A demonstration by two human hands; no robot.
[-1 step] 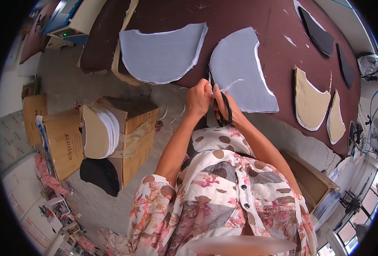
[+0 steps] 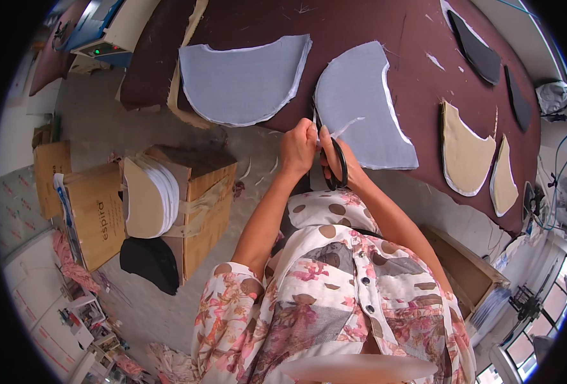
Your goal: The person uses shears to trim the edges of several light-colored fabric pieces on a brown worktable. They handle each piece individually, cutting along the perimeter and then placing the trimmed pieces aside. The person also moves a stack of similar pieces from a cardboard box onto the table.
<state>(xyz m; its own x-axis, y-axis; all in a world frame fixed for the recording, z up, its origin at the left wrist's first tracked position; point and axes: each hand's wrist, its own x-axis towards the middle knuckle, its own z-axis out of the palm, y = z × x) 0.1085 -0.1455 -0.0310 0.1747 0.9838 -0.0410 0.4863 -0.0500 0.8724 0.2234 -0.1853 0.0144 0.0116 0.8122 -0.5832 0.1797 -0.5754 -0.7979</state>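
My right hand (image 2: 344, 157) is closed round black-handled scissors (image 2: 342, 168), whose blades reach up beside the left edge of a curved grey-blue fabric piece (image 2: 357, 96) with a white border. Close against it, my left hand (image 2: 298, 147) is closed in a pinch at that same edge, apparently on a narrow white strip; the fingers mostly hide it. A thin white offcut (image 2: 350, 126) sticks out above my right hand, over the grey-blue fabric. To the left, a second grey-blue piece (image 2: 245, 80) lies flat at the table's near edge.
Beige pieces (image 2: 468, 150) and black pieces (image 2: 475, 51) lie on the right of the maroon-covered table (image 2: 418, 83). At left on the floor, a cardboard box (image 2: 210, 208) has stacked beige and white pieces (image 2: 152, 198) leaning against it. White scraps (image 2: 247, 168) litter the floor.
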